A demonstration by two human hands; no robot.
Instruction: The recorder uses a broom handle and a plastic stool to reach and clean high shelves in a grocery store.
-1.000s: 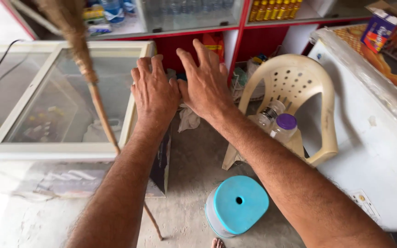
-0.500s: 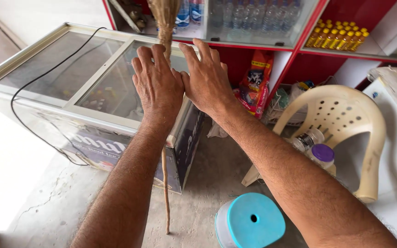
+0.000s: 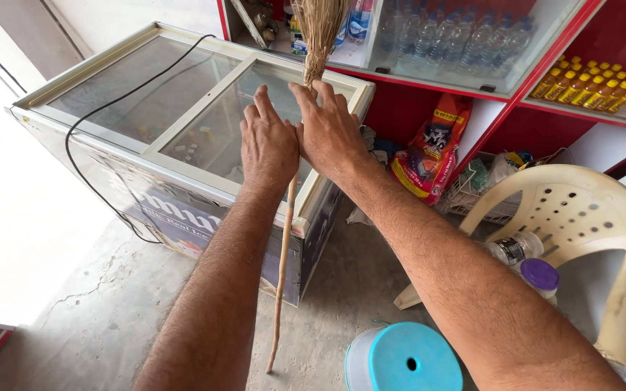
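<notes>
The broom [image 3: 289,217] has shifted from left of the hands to centre frame, leaning on the freezer [image 3: 182,137]. Left hand [image 3: 268,143] and right hand [image 3: 330,130], flat and spread, hover before its stick, holding nothing; a sound grip would close around the stick.

Red-orange snack bag [image 3: 429,156] below red shelf; blue-white label [image 3: 161,206] on freezer front; yellow bottles [image 3: 588,88] upper right.

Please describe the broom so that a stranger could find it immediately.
Start at the glass-topped chest freezer on the left. At its right end, the broom stands upside down between the left hand and right hand. It is the only thin wooden stick here, with straw bristles on top.
</notes>
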